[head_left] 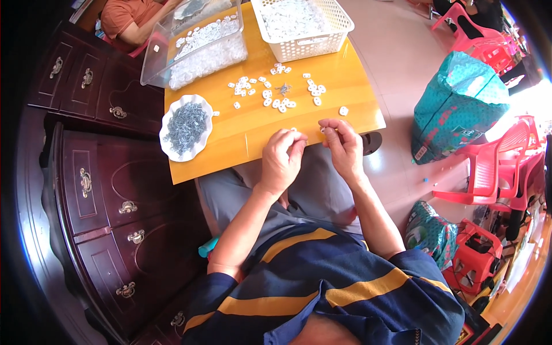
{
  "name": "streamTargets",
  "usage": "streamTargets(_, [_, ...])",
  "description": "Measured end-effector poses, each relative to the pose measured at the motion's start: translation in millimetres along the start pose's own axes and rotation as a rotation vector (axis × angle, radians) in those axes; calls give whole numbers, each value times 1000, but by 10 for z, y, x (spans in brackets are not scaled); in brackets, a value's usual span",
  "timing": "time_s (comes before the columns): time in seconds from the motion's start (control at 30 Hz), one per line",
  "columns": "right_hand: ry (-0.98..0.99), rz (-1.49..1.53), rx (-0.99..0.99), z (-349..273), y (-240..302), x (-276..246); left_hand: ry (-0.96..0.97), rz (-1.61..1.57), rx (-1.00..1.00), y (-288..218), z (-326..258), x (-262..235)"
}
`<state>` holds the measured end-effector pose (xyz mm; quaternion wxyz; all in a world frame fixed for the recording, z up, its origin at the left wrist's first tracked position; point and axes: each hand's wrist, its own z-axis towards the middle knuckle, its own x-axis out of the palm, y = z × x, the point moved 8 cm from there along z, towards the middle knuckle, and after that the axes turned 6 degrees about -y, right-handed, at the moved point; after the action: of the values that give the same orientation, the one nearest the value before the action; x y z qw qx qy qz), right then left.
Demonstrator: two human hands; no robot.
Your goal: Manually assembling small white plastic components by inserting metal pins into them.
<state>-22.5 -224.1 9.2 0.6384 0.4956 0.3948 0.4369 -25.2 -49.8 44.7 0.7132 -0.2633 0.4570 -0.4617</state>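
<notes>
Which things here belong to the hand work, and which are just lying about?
In use: left hand, right hand, small white pieces, plate of grey metal bits, white basket, clear tub.
Lying about: teal bag, pink chairs, dark cabinet.

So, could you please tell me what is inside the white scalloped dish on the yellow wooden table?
The white scalloped dish holds a heap of small grey metal pieces, probably screws. The heap covers the dish's floor, so anything beneath cannot be seen.

Scene was brightly daylit, strongest glare blew out at the right edge behind the red plastic chairs [494, 167], soft sheen lay on the yellow desk [345, 86], dark cabinet [103, 195] stayed dim, fisheye bent edges, black vignette ringed corners, centre was sharp.
</notes>
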Motion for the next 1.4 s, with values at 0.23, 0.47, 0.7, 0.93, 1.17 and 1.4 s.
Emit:
streamTargets(0.23, [118, 193, 198, -90, -143, 161, 93, -329, -350, 313, -39, 43])
streamTargets(0.47, [214, 253, 200, -132, -144, 250, 92, -355, -319, 325, -13, 48])
streamTargets(0.7, [224, 272, 198, -147, -161, 268, 123, -332, -299, 299, 7, 60])
streamTargets(0.93, [226, 243, 197, -142, -186, 266, 127, -314, -285, 313, 15, 58])
streamTargets(1.17, [245, 180, 180, -141, -170, 255, 137, -283, -281, 292, 39, 92])
streamTargets(1.4, [219, 162, 189, -150, -159, 250, 136, -260, -277, 254, 35, 113])
